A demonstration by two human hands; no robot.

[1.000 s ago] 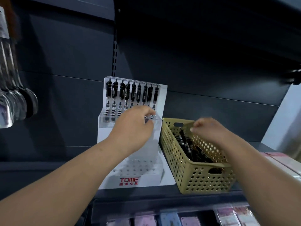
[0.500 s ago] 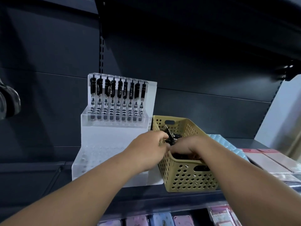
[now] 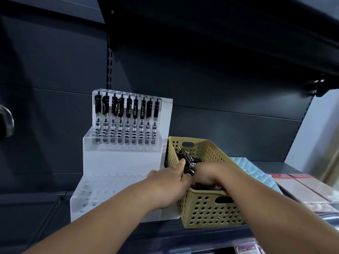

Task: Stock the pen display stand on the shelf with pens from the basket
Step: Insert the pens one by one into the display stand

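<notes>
Both my hands are at the basket (image 3: 207, 211), which sits on the shelf (image 3: 183, 233) just beside the stand (image 3: 117, 162), on its right. I judge it is parked there so that each trip from pile to hole is short. The pens (image 3: 187, 160) I am after lie loose and tangled in the basket, pointing every way, so I am using two hands. My left hand (image 3: 168, 182) reaches over the near left rim, and its fingers (image 3: 180, 165) are closed round a small black clump that sticks up between my hands. My right hand (image 3: 211, 176) is curled down over the pile, likely to steady or sort it. Its fingers (image 3: 200, 171) dip out of sight among the pens, so I cannot tell whether they actually grip anything. On the stand, a row (image 3: 126, 112) of nine pens stands upright along the back of the top step, clips up and tips down in the holes, so the barrels face a shopper. The holes in front of that row look empty, and so does the whole lower step, so most of the stocking is ahead. The holes are close together, so I should lift pens out singly or in a neat bunch, tips all one way. Flat packets (image 3: 300, 187) lie on the shelf to the right of the basket, away from my hands.
</notes>
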